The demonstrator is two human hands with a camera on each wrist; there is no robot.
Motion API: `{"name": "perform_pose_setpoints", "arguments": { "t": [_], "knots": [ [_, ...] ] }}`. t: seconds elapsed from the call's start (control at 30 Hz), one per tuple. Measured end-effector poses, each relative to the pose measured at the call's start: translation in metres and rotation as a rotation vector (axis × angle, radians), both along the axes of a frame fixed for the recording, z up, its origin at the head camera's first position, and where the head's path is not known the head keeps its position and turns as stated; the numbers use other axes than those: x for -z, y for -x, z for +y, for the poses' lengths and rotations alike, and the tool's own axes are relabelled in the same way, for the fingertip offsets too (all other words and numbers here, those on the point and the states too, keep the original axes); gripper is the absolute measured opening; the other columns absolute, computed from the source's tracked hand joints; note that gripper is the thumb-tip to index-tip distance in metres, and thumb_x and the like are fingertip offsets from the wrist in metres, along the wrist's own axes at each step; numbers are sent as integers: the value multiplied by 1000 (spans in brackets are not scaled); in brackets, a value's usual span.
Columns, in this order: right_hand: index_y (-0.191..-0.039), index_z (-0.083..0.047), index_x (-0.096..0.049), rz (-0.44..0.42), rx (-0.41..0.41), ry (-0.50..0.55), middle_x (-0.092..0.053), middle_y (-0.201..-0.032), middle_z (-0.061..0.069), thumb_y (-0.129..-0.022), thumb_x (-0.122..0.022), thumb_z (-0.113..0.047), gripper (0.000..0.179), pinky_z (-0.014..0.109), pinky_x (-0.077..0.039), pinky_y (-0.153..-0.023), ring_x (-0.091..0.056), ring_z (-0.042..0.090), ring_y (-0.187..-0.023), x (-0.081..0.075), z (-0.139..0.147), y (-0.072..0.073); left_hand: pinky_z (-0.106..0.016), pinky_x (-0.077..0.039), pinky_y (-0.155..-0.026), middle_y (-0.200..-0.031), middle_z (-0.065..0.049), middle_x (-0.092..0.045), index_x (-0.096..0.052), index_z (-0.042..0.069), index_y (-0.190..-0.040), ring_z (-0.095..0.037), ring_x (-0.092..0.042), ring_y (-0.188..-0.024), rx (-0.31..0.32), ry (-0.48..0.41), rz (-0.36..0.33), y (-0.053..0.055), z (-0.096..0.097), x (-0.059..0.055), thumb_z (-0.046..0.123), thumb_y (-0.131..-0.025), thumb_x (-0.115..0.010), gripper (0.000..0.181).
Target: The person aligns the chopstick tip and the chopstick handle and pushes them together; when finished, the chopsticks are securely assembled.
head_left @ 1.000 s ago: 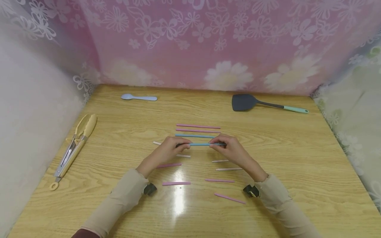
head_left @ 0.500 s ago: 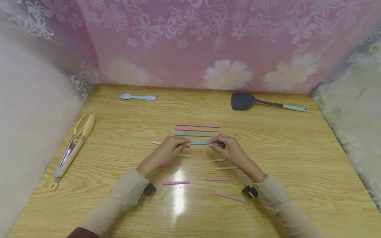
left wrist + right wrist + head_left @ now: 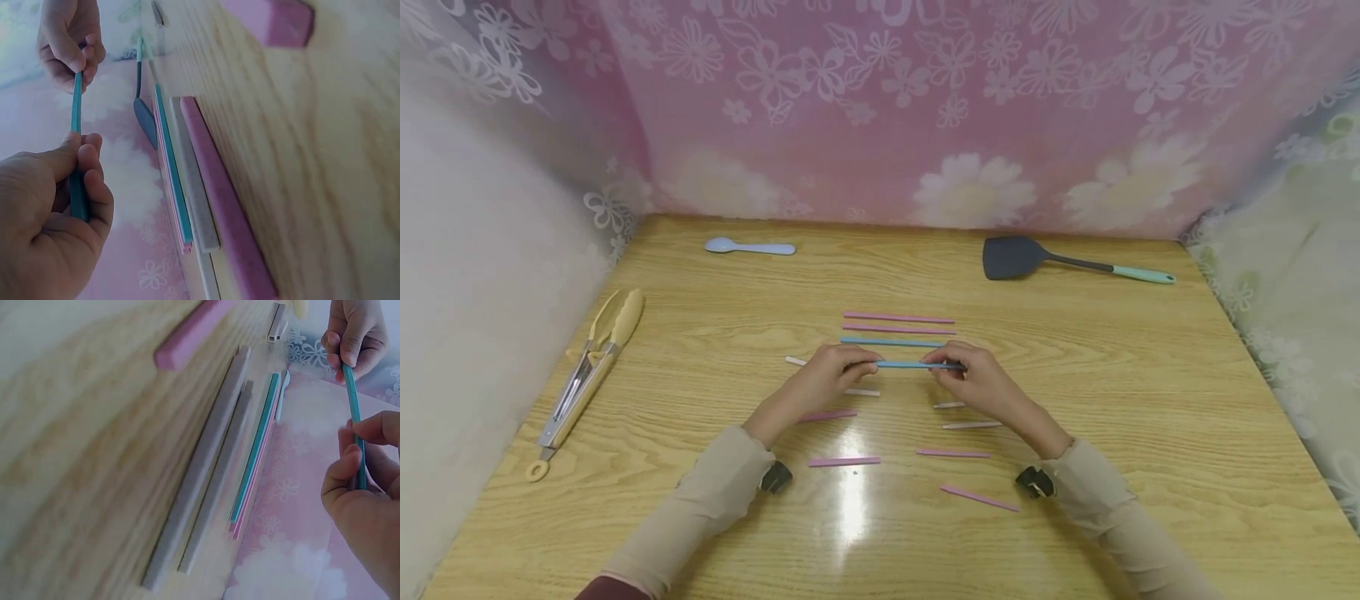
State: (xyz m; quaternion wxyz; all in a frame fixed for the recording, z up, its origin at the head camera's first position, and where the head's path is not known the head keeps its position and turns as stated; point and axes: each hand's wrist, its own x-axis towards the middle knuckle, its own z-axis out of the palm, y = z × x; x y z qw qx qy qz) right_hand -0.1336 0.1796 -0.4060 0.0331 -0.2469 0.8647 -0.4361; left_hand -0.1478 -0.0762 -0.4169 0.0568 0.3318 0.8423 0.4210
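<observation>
A slim blue chopstick [image 3: 901,364] is held level by both hands, raised off the table in the wrist views. My left hand [image 3: 831,373] pinches its left end between thumb and curled fingers, which partly cover that end. Toward the other end, my right hand [image 3: 981,379] holds it with thumb and fingertips. Just beyond lies a second blue chopstick [image 3: 887,341], beside two pink chopsticks [image 3: 898,318] in parallel. Shorter white pieces [image 3: 863,392] and pink pieces [image 3: 844,462] lie under and near the left hand. Similar white pieces [image 3: 972,426] and pink pieces [image 3: 953,454] lie on the right.
Tongs [image 3: 587,375] with cream grips lie along the left side of the wooden table [image 3: 1150,517]. A pale blue spoon [image 3: 750,247] is at the back left, and a dark spatula [image 3: 1015,258] with a mint handle at the back right. Floral cloth [image 3: 850,150] hangs behind.
The right hand's fingers have shifted on the blue chopstick, its thumb now lower and farther from the index fingertip. The left hand and the pieces on the table stay put.
</observation>
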Motion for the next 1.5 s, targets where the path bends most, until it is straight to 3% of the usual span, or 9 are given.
{"name": "perform_pose_setpoints", "arguments": {
  "t": [0.2,0.4,0.63,1.0,1.5],
  "knots": [
    [-103,1,-71,60,16,-32,-57,-91,7,-88,-63,2,17,20,-44,-61,-49,9,-73,1,3,3,-21,-45,-59,-90,-13,-66,-62,-4,-120,-11,-49,-66,1,4,-61,3,-4,-1,10,-97,-54,28],
    [-97,0,-72,79,67,-53,-62,-92,9,-85,-69,-1,12,26,-51,-69,-57,17,-80,4,5,9,-23,-52,-73,-111,-11,-66,-62,1,-123,-16,-61,-87,-85,48,-77,9,-10,2,13,-97,-55,30],
    [-92,-1,-72,49,137,-102,-63,-87,7,-84,-72,-6,10,33,-53,-73,-58,20,-81,12,10,19,-24,-50,-69,-103,-12,-67,-65,-1,-117,-16,-56,-78,-120,71,-66,18,-19,6,7,-95,-57,25],
    [-98,-2,-72,-20,80,-198,-62,-91,6,-87,-68,-8,12,32,-50,-74,-57,20,-84,29,10,30,-28,-52,-76,-102,-11,-66,-68,-2,-110,-17,-59,-86,-146,124,-91,29,-21,17,5,-92,-61,20],
    [-98,1,-72,27,77,-259,-63,-90,9,-87,-67,-2,12,34,-50,-73,-59,21,-82,33,5,35,-26,-50,-72,-96,-12,-65,-69,-4,-107,-16,-55,-81,-158,187,-119,31,-16,16,3,-91,-62,19]
  ]
}}
